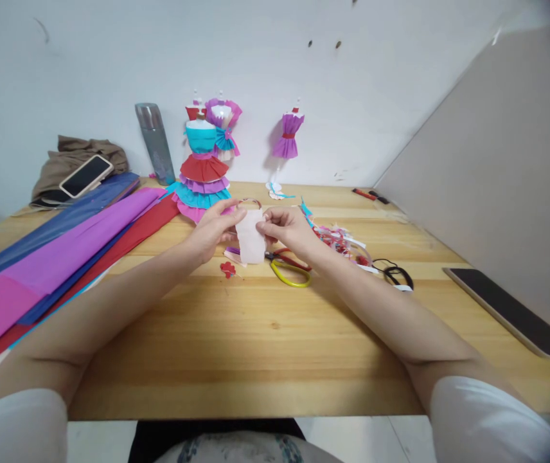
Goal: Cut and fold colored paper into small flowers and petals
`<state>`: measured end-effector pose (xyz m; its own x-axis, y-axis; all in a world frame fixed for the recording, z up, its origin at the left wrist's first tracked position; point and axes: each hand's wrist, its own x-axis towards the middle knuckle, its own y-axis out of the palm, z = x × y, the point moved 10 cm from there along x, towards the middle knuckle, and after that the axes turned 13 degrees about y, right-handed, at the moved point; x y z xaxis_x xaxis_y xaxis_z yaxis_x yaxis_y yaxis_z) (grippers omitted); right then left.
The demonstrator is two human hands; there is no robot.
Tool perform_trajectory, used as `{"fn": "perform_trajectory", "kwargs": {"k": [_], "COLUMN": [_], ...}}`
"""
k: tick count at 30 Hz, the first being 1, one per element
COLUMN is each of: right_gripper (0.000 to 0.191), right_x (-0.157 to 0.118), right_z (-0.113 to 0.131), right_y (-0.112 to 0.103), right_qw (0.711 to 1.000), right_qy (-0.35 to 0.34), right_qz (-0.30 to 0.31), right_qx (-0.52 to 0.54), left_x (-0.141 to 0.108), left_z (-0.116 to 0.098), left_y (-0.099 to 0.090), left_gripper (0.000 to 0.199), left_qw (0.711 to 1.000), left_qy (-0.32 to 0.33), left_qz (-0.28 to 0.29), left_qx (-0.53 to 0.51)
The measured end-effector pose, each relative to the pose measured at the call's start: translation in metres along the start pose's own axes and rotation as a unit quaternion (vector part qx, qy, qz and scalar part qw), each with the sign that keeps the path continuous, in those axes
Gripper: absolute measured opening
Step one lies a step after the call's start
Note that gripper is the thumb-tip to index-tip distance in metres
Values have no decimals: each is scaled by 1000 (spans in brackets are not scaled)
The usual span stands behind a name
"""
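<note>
Between my two hands, above the middle of the table, is a small pale pink piece of crepe paper [252, 239]. My left hand [214, 230] pinches its left edge between thumb and fingers. On the opposite edge, my right hand [285, 226] grips it the same way. Scissors with yellow and red handles [290, 278] lie below my right hand, their blades partly hidden by the paper. A red paper flower [227, 269] rests just under my left hand. Behind the paper, the upper rim of a tape roll or ring [250, 202] shows.
Dress forms in colourful crepe paper [202, 168] and a smaller purple one [288, 136] stand at the back. Crepe sheets [77, 238], a bottle [157, 145] and a phone [87, 176] are left. Paper scraps [337, 241], a black band [399, 278] and a tablet [511, 308] are right.
</note>
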<state>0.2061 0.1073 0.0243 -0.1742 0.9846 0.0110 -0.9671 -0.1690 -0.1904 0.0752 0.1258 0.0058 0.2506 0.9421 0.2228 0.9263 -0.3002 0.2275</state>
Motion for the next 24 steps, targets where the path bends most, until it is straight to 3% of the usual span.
{"fn": "perform_trajectory", "kwargs": {"k": [2,4,8,13,19,22,24], "right_gripper": [30,32,36,31,18,41,43], "right_x": [0,0,-2,-3,-20,-23,-18], "right_z": [4,7,9,10,38,43,36], "right_y": [-4,-6,-5,0,-18,-12,-5], "right_qw": [1000,999,1000,997,956,956,968], "right_qy": [-15,-26,-26,-41,-156,-182,-160], "right_qz": [-11,-16,-14,-7,-145,-114,-70], "right_qx": [10,16,2,-66,-202,-199,-182], "left_x": [-2,-3,-3,-1,-1,-3,-3], "left_z": [-4,-8,-11,-10,-32,-39,-35], "left_y": [3,8,12,3,-7,-4,0], "left_gripper": [81,90,60,36,16,13,14], "left_qw": [1000,998,996,996,979,974,981], "left_qy": [20,43,61,67,150,163,148], "left_qz": [10,36,57,24,-23,-15,0], "left_qx": [6,11,25,54,136,154,128]}}
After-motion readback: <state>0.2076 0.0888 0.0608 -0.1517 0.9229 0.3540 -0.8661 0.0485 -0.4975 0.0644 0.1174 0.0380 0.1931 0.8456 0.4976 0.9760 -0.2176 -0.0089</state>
